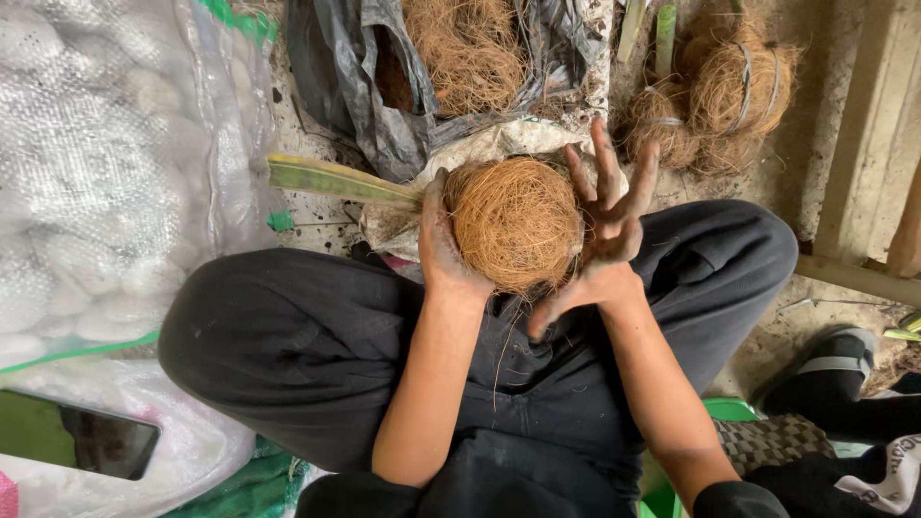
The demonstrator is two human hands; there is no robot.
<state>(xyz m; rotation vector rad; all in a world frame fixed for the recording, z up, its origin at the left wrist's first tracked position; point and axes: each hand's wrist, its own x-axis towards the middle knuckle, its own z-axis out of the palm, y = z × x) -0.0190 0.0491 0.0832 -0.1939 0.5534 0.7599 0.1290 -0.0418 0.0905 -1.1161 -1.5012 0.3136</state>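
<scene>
I am viewing from the head camera, looking down at both hands working above crossed legs in black trousers (288, 345). A round ball of brown coconut fibre (516, 223) is sitting between the two hands, just above the lap. The left hand (443, 247) is cupping the ball's left side, fingers curled against the fibre and grasping it. A flat green leaf stalk (336, 179) is projecting leftward from the ball, passing just above the left hand. The right hand (604, 235) is pressing its palm against the ball's right side; its fingers (606, 163) are spread wide and pointing upward, released rather than closed around the fibre. Both hands are looking dark with soil.

Beyond the ball, a grey plastic bag (384, 105) is lying open with loose fibre (468, 48) inside. At upper right, tied fibre bundles (734, 91) are resting on the ground. A white woven sack (106, 163) is lying at left, with a dark phone (82, 436) below it.
</scene>
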